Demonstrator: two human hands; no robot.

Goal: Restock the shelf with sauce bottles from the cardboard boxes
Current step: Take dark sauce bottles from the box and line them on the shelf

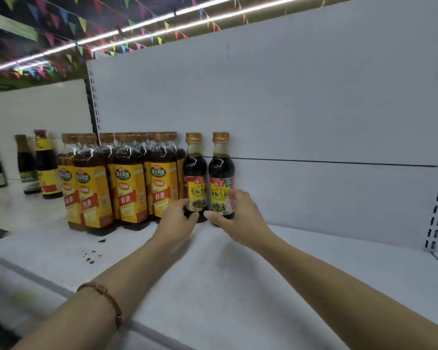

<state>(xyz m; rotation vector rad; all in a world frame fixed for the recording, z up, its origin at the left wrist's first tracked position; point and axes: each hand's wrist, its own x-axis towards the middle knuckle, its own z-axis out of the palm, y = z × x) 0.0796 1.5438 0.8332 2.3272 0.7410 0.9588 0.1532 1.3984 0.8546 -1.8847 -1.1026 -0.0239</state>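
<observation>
Smooth white shelf (238, 286), glossy dark bottles (221, 173)

- Two small dark bottles (195, 176) (221, 175): red badge 海天; yellow label reads 金标生抽, its last character partly covered on each.
- Taller bottles with yellow labels (130, 188): green oval 海天料酒, red band 料酒.
- Smaller print on all labels is too blurred to read.

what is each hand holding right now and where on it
The left hand grips the lower body of the left soy sauce bottle; the right hand grips the lower body of the right soy sauce bottle. Both stand upright on the shelf.
</observation>
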